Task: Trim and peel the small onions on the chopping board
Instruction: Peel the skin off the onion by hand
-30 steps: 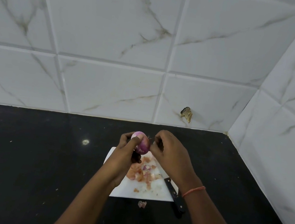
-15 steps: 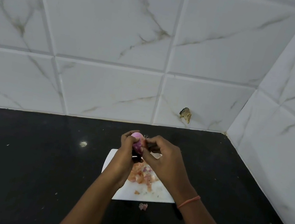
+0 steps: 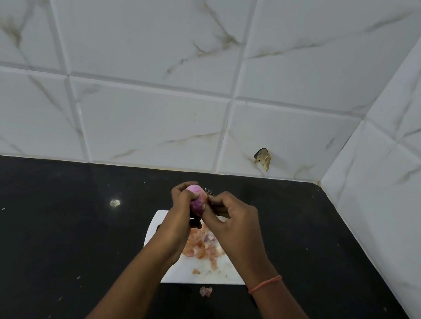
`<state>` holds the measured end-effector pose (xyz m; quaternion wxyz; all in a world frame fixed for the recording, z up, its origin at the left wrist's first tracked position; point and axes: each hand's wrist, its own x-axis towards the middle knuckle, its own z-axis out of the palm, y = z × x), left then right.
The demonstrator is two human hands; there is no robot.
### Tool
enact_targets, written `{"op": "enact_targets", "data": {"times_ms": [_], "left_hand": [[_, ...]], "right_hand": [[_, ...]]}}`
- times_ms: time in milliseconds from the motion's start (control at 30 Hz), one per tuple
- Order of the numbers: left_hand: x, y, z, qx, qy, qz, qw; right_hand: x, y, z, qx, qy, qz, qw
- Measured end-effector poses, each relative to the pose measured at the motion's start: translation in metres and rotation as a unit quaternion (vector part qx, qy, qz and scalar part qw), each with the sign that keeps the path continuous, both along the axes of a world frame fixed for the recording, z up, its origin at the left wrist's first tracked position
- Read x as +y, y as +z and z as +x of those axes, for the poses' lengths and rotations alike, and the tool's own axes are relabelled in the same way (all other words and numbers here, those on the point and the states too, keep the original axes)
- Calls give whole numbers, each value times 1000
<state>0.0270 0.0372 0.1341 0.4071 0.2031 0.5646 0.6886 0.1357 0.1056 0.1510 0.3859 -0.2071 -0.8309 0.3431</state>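
Onion (image 3: 196, 200) gripped in left hand (image 3: 180, 218), frame centre; right hand (image 3: 235, 226) fingertips pinched skin at its right, root end up.

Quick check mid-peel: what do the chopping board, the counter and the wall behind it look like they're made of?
Chopping board: likely plastic, plain smooth white sheet with a rounded corner, thin edge. Counter: looks like polished black stone, perhaps granite; it shows a bright glint and pale flecks. Wall: glossy white marble-look tiles, probably ceramic, with grey-brown veins and visible grout lines.
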Motion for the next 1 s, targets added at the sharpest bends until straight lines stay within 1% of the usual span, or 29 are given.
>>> {"op": "enact_targets", "data": {"times_ms": [333, 533, 733, 833, 1000], "left_hand": [[0, -1, 0, -5, -3, 1, 1000], [-1, 2, 1, -11, -7, 11, 1000], [-2, 2, 1, 1, -7, 2, 1000], [-3, 3, 2, 1, -12, 2, 1000], [-3, 5, 2, 1, -9, 3, 1000]], "right_hand": [[-3, -4, -1, 15, -19, 21, 1000], [-3, -6, -2, 12, -54, 44, 997], [-5, -2, 0, 13, -28, 20, 999], [-5, -3, 0, 1, -35, 31, 999], [-5, -4, 0, 7, -35, 47, 998]]}}
